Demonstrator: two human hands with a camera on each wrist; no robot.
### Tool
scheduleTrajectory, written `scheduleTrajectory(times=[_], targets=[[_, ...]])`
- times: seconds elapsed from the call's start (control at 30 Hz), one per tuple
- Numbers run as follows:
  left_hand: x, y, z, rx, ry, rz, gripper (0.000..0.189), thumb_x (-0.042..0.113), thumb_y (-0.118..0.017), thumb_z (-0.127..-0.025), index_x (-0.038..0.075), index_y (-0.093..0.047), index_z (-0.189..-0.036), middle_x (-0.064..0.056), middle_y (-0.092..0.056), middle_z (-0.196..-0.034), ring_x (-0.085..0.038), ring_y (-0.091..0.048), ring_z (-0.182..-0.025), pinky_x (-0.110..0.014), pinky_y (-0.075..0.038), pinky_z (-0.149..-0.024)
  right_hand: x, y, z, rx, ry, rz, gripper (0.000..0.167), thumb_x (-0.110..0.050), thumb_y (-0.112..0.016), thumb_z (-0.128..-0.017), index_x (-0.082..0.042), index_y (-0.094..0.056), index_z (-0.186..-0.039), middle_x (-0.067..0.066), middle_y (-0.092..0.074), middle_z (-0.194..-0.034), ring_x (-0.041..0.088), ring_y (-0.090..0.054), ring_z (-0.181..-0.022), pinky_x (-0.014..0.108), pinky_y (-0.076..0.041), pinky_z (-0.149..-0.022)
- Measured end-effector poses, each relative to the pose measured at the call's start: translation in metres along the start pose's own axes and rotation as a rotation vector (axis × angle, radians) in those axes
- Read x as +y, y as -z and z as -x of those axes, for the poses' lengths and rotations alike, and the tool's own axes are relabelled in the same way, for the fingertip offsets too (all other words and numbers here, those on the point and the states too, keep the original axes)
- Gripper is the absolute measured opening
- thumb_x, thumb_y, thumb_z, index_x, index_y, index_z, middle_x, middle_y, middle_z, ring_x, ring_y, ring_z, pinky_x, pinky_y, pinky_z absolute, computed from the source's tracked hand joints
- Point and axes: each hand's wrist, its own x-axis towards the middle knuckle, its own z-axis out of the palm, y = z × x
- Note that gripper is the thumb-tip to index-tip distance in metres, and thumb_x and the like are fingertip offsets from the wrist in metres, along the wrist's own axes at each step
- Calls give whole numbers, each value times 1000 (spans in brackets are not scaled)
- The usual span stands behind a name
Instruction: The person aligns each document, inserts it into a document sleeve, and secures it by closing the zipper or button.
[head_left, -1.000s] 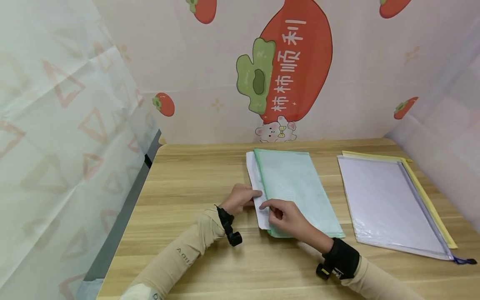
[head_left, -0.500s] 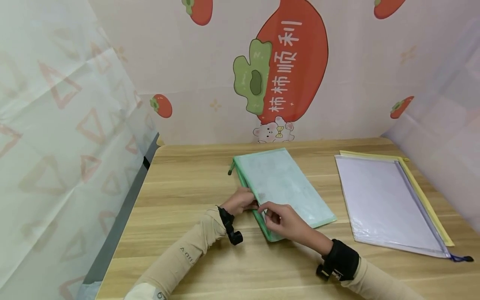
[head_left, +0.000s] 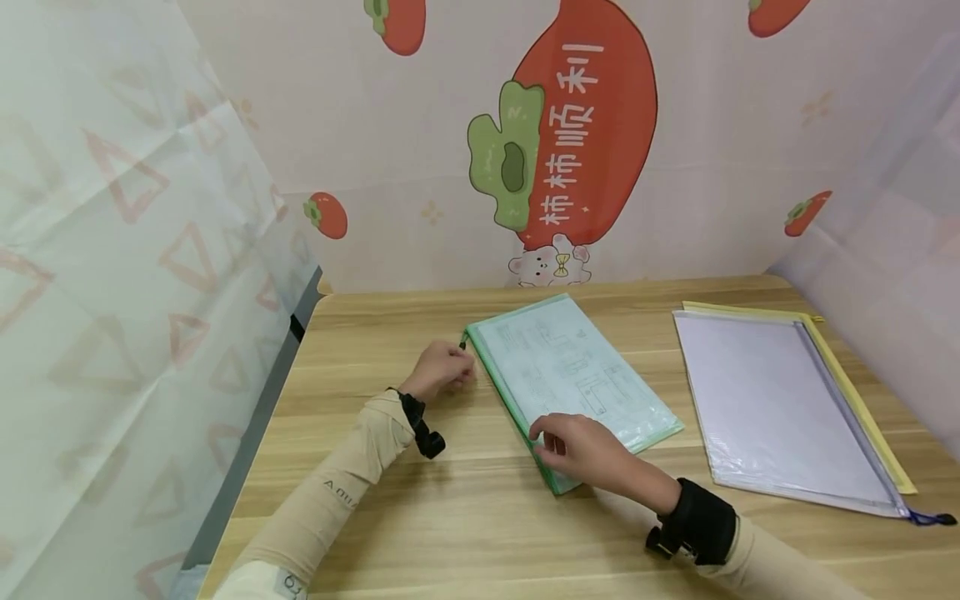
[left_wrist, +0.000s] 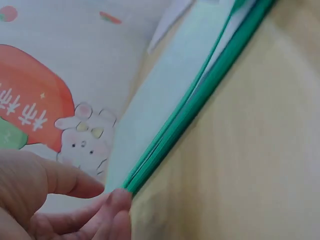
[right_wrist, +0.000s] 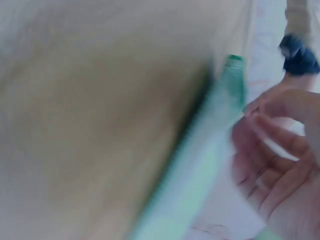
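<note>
A green-edged zipper pouch (head_left: 592, 367) lies slanted on the table, and sheets with printed line drawings show through its front. Its zipper edge faces left, with a dark pull (head_left: 462, 344) at the far corner. My left hand (head_left: 444, 367) is beside that corner, fingers loosely bent; in the left wrist view its thumb and forefinger stand apart by the end of the green zipper (left_wrist: 170, 132). The zipper edge gapes at its other end. Above the pouch's near part is my right hand (head_left: 581, 446), fingers loosely curled, their tips over the green edge.
To the right lie a pale lilac zipper pouch (head_left: 780, 408) with a blue pull (head_left: 930, 518) and, under it, a yellow-edged pouch (head_left: 862, 400). The wooden table (head_left: 375, 333) ends at a patterned backdrop (head_left: 420, 150).
The white sheets that stuck out of the green pouch now lie inside it, and the pouch has turned. My left hand has left the opening and moved away toward the far-left corner.
</note>
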Motion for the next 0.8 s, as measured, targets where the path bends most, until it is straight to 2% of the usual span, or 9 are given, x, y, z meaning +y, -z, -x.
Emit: scheduleTrajectory(times=[0.13,0.2,0.3,0.37,0.4,0.5,0.6,0.67,0.8], targets=[[6,8,-24,203,-97,-253,27,9,-53,-96,4,-62,-71,0,-50,-61,-14,-38,-56,-25,-30,-54,-11,8,14,-60,43,321,36,-24,-80,-86,-9,-70,-117,8,-68,-110,21,-66,-96,33,-56,-72],[5,8,-39,248,-127,-361,35,11,-53,-97,8,-50,-62,-1,-41,-57,-14,-31,-53,-26,-27,-51,-15,8,21,-122,63,441,51,-24,-82,-83,-4,-66,-127,19,-65,-125,33,-65,-109,43,-58,-81],[1,4,-57,277,-146,-530,42,18,-56,-99,9,-45,-60,-10,-56,-72,-21,-46,-65,-31,-36,-57,-17,1,27,-178,81,534,56,-16,-76,-86,0,-59,-136,29,-59,-136,42,-61,-121,50,-56,-90],[-1,3,-64,293,-152,-609,38,21,-60,-99,5,-54,-65,-19,-62,-92,-30,-54,-83,-38,-43,-67,-16,-4,28,-165,90,563,50,-11,-71,-88,1,-59,-135,29,-60,-136,41,-63,-121,49,-57,-92],[-2,2,-67,296,-146,-605,35,20,-62,-97,3,-56,-67,-20,-62,-93,-31,-53,-84,-40,-43,-68,-14,-5,28,-134,109,565,46,-8,-69,-87,2,-62,-131,27,-64,-132,39,-65,-118,48,-58,-90],[0,6,-70,283,-95,-400,28,14,-62,-93,3,-52,-69,-12,-52,-75,-26,-46,-69,-37,-39,-61,-8,2,26,-16,139,521,27,-2,-67,-81,-2,-71,-107,14,-76,-107,24,-73,-91,35,-59,-72],[9,18,-62,245,-52,-49,24,10,-59,-90,10,-44,-71,0,-36,-68,-16,-33,-61,-31,-35,-59,1,26,25,148,127,405,16,1,-67,-79,-7,-73,-91,3,-76,-85,6,-60,-61,21,-48,-53],[20,28,-51,197,-59,155,20,12,-58,-93,12,-46,-77,2,-42,-75,-14,-40,-66,-31,-41,-65,7,51,25,272,70,304,15,2,-66,-83,-7,-74,-92,1,-74,-78,-1,-50,-57,16,-39,-48],[52,50,-26,115,-120,423,10,20,-60,-98,14,-61,-90,0,-54,-96,-15,-54,-80,-31,-51,-76,18,109,22,559,-95,26,16,1,-61,-95,4,-73,-105,12,-75,-90,-5,-57,-69,12,-47,-55]])
